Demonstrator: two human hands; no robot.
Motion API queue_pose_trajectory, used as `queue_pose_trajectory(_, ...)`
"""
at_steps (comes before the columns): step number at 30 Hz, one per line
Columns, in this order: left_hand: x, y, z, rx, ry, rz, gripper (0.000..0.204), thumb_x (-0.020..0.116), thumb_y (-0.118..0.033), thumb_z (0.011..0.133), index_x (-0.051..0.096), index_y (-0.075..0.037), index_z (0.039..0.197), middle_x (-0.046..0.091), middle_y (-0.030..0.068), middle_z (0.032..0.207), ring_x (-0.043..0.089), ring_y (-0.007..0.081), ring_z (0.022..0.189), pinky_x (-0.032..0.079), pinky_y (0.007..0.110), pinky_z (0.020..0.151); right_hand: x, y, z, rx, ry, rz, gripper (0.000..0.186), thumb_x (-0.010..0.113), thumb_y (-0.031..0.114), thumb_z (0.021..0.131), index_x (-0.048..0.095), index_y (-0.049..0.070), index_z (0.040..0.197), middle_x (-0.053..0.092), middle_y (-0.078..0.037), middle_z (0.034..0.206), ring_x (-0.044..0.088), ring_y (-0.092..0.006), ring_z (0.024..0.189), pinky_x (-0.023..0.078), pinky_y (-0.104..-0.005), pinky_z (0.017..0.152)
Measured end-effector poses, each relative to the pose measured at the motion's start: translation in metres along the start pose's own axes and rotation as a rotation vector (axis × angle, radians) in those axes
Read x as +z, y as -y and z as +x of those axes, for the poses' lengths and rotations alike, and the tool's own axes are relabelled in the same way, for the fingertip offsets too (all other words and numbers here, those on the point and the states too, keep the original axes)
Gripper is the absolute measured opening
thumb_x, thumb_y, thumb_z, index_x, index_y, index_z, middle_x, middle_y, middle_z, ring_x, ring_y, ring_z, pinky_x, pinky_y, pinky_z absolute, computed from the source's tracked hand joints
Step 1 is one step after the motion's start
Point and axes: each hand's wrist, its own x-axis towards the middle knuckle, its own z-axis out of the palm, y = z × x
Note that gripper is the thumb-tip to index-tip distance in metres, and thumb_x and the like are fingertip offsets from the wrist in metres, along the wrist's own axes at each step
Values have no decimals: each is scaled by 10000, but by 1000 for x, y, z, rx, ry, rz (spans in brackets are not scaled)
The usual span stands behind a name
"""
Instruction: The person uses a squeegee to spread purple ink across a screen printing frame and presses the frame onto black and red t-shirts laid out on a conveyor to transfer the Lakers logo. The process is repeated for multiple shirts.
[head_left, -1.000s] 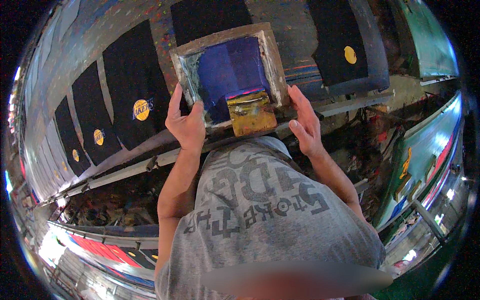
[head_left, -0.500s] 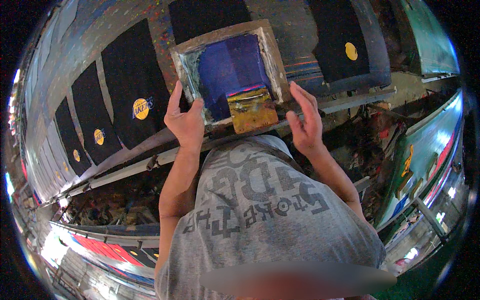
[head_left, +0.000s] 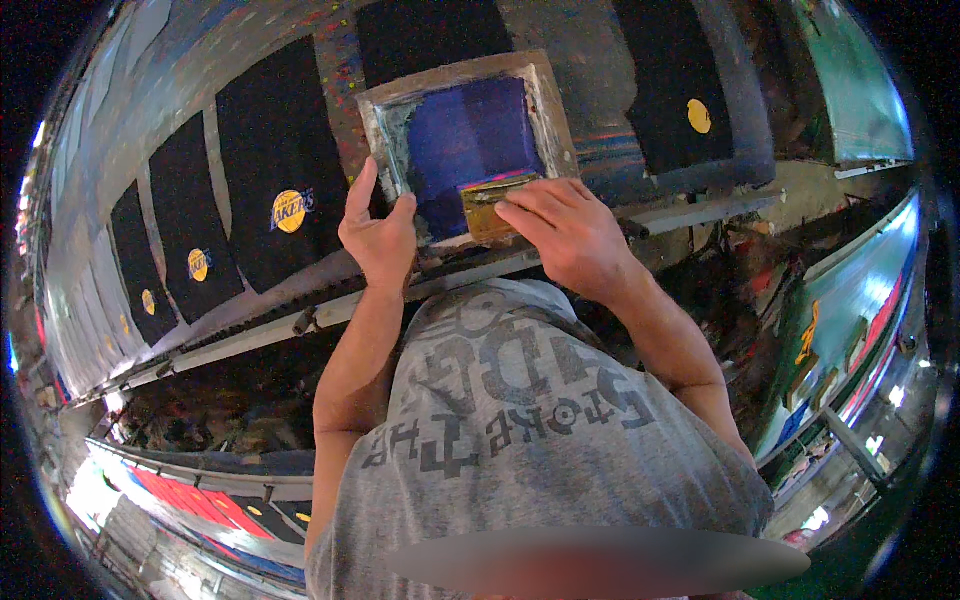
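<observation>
The screen frame (head_left: 548, 115) sits at 12 o'clock in the view, over the long printing table (head_left: 588, 90), turned slightly anticlockwise. Its bars are brown-grey and scuffed, with crusts of whitish residue along the inner edges, heaviest from 8 to 10 o'clock and down the 3 o'clock side. The mesh (head_left: 470, 125) inside is blue to purple, brighter toward 9 o'clock, darker toward 3, with dull greenish smears at its 9 o'clock margin.

At the frame's 5 o'clock stands the squeegee (head_left: 485, 215), a squarish mustard-brown slab, blotched and stained dark, with a thin pink strip along its 12 o'clock edge. The right hand (head_left: 580, 235) comes in from 4 o'clock, fingers bent and closed over the slab's 3 o'clock part, covering much of it.

The left hand (head_left: 380, 235) is at the frame's 8 o'clock, thumb and forefinger spread wide beside the bar; I cannot tell whether it grips the wood.

Black cloth (head_left: 430, 35) lies just beyond the frame at 12 o'clock. Another dark piece (head_left: 675, 85) at 3 o'clock bears a yellow disc (head_left: 699, 116)
</observation>
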Motion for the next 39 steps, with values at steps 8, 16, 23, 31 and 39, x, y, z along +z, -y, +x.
queue_pose_trajectory(8, 3, 4, -1, 16, -22, 35, 671, 824, 68, 805, 718, -17, 1462, 729, 160, 1442, 684, 243, 1332, 512, 368, 1168, -32, -4, 29, 78, 230, 123, 364, 666, 1, 906, 760, 20, 1257, 766, -155, 1190, 716, -389, 1144, 582, -482, 999)
queue_pose_trajectory(16, 9, 6, -3, 17, -61, -106, 600, 818, 32, 862, 724, -15, 1453, 714, 148, 1452, 686, 234, 1324, 518, 347, 1150, -18, -48, 103, -10, 153, 43, 313, 671, 20, 968, 756, 34, 1269, 772, -166, 1188, 711, -405, 1159, 569, -505, 1028)
queue_pose_trajectory(23, 7, 2, 7, 103, -80, 6, 454, 791, 21, 929, 741, 31, 1381, 764, 181, 1379, 722, 242, 1282, 523, 351, 1144, 8, -68, 132, -28, -55, -45, 351, 656, 9, 965, 746, 46, 1302, 757, -168, 1270, 691, -410, 1203, 563, -507, 1061)
queue_pose_trajectory(31, -5, -19, 18, -52, -9, 51, 419, 812, 0, 900, 760, 51, 1312, 801, 162, 1297, 749, 226, 1208, 559, 342, 1073, 16, -14, 57, -65, 0, 28, 454, 669, -2, 844, 759, 61, 1285, 748, -142, 1256, 694, -373, 1181, 578, -486, 1028)
queue_pose_trajectory(39, -8, -23, 24, -151, 19, 58, 411, 835, -23, 884, 773, 39, 1285, 811, 123, 1218, 741, 174, 1104, 565, 323, 1018, -16, -6, 31, -14, 128, 103, 384, 654, 5, 889, 769, 58, 1251, 788, -151, 1235, 742, -371, 1168, 593, -491, 1036)
